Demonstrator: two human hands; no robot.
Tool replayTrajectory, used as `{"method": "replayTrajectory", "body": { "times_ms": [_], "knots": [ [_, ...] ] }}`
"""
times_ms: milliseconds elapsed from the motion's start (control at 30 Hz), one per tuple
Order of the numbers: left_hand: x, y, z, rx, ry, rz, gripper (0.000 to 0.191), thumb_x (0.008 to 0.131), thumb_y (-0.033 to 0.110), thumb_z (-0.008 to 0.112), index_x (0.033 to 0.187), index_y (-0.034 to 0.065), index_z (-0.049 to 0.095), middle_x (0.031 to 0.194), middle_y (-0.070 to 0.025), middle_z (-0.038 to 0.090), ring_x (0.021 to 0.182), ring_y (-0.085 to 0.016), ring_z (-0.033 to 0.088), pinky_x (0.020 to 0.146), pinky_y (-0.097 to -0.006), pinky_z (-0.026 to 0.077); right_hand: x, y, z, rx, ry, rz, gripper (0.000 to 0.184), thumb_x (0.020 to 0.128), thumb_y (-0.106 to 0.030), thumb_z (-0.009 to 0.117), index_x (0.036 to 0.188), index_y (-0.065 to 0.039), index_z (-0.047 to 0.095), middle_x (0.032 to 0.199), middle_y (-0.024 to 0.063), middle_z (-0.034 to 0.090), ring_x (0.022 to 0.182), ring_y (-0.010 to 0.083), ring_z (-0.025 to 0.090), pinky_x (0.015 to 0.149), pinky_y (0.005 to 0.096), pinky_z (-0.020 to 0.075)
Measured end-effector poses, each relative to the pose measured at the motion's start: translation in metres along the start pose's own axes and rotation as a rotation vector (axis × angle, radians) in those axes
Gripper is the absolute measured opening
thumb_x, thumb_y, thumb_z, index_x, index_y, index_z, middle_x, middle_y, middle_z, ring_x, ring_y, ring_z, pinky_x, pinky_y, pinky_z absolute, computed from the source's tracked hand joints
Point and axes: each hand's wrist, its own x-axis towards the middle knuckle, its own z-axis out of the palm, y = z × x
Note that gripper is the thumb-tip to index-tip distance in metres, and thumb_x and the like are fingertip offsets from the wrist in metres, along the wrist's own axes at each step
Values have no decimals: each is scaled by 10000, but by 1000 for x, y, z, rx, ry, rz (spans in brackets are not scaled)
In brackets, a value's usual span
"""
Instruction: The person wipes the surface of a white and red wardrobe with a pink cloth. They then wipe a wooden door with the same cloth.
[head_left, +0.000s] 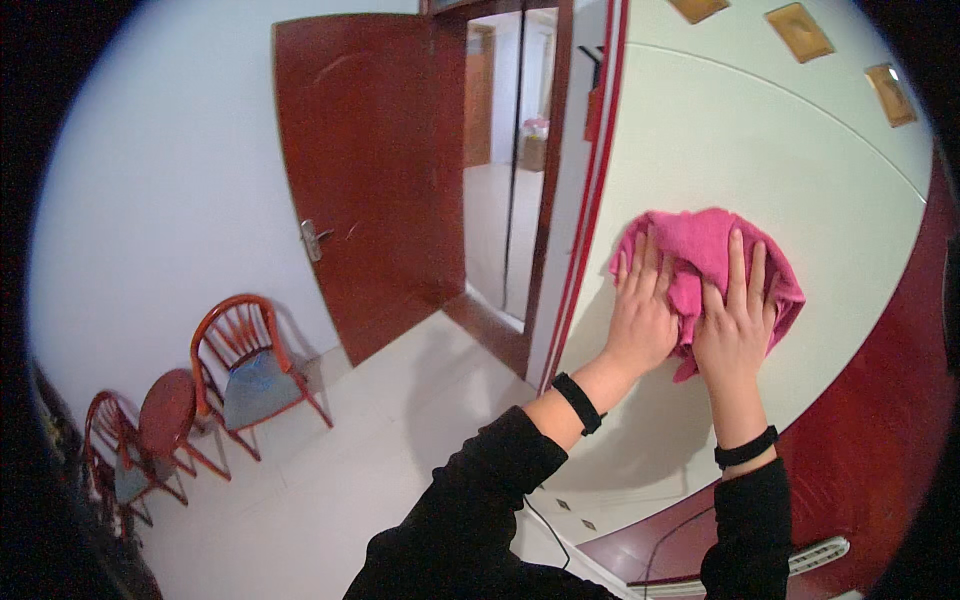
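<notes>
A crumpled pink cloth (694, 236) lies against a cream-coloured wall panel (750, 142). My left hand (643, 311) presses its left part to the panel, fingers pointing up and slightly spread. Beside it, my right hand (735, 322) holds the right part down, fingers long and apart. Between the two hands a fold of cloth bunches up, and a loose corner hangs below. Both wrists wear black bands, and black sleeves cover the forearms.
Red-and-white trim (592, 202) edges the panel beside a doorway with an open brown door (367, 165). Left on the pale floor (322, 480) stand a wooden armchair (255, 375), a small round table (166, 412) and another chair (120, 442). A black cable (551, 532) and a power strip (821, 555) lie low.
</notes>
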Motion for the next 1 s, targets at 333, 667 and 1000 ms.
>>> {"method": "replayTrajectory", "body": {
  "times_ms": [333, 667, 1000],
  "knots": [
    [-170, 10, -7, -5, -262, -318, 737, 925, 51, 546, 1578, -120, 251, 1659, -340, 175, 1550, -506, 175, 1276, -554, 177, -125, -42, 0, 209, -349, -159, 169, 950, -159, 548, 1021, -86, 682, 1674, 92, 381, 1503, 313, 417, 981, 422, 439],
    [-241, 88, 7, -160, -517, -392, 718, 859, 16, 585, 1526, -99, 347, 1592, -350, 306, 1532, -511, 218, 1277, -529, 220, -241, 17, -27, 234, -491, -153, 121, 922, -146, 595, 849, -73, 659, 1640, 95, 440, 1470, 310, 460, 987, 431, 426],
    [-176, 178, 60, -280, -367, -113, 684, 832, 60, 591, 1492, -56, 453, 1641, -320, 255, 1549, -534, 150, 1254, -674, 92, -262, 108, -85, -15, -306, 87, 202, 986, -136, 515, 849, -10, 594, 1613, 208, 443, 1515, 449, 362, 1085, 557, 399]
  ]
}}
